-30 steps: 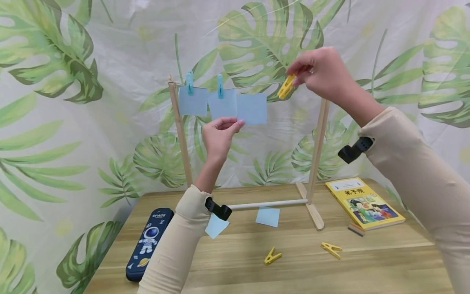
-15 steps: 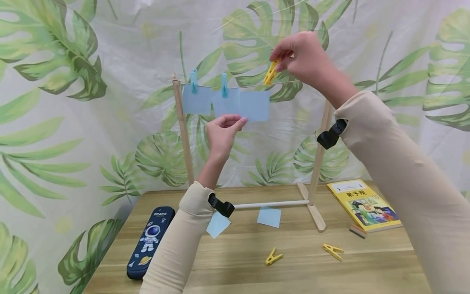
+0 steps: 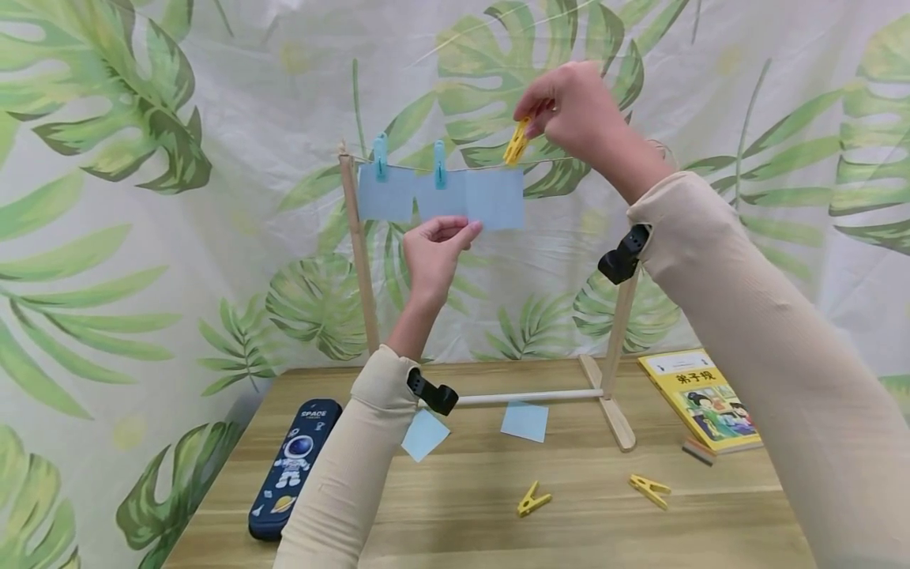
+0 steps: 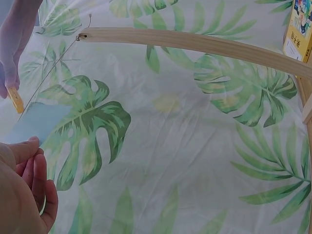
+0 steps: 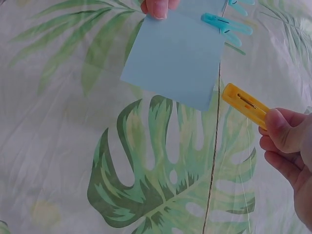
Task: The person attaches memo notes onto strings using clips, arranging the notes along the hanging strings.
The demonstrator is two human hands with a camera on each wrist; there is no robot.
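My left hand [image 3: 432,257] pinches the lower left corner of a blue paper square [image 3: 495,197], holding it just under the string [image 5: 216,126]. My right hand [image 3: 569,107] grips a yellow clothespin [image 3: 517,142] by its handle end, tip pointing down toward the string near the paper's upper right corner. In the right wrist view the clothespin's tip is close to the string but apart from the paper. Two light blue clothespins, a left one [image 3: 381,158] and a right one [image 3: 440,164], clip two other blue squares to the string.
The string hangs between wooden posts [image 3: 361,253]. On the table [image 3: 455,506] lie two blue squares, including one [image 3: 524,420], and two yellow clothespins, including one [image 3: 533,499]. A navy pencil case [image 3: 293,470] is at left; a yellow book [image 3: 700,399] and small dark block [image 3: 699,452] are at right.
My right hand has moved left with the yellow clothespin, bringing it to the string above the held paper's right corner. My left hand keeps its pinch on the paper, nearly still.
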